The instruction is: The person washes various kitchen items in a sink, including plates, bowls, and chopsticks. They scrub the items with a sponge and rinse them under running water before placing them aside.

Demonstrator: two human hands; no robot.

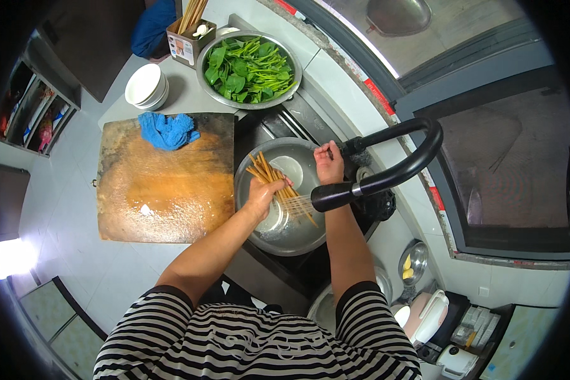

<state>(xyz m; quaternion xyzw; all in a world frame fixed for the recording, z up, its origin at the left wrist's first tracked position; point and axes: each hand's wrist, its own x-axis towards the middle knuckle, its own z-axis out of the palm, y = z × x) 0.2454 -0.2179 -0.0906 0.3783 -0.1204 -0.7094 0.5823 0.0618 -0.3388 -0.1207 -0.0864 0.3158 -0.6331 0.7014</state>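
My left hand (264, 191) is closed around a bundle of wooden chopsticks (285, 192), held above a large metal basin (247, 166) in the sink. Water sprays from the black faucet's head (331, 196) onto the lower part of the sticks. A round pale shape, perhaps a bowl, shows inside the basin beyond that hand. My right hand (329, 163) is at the base of the black faucet (408, 166), fingers bent by its lever; the grip is partly hidden.
A wet wooden cutting board (171, 190) with a blue cloth (167, 130) lies left. Beyond stand stacked white bowls (146, 86), a metal basin of leafy greens (249, 70) and a utensil holder (190, 43). A small metal bowl (420, 254) with yellow pieces sits right.
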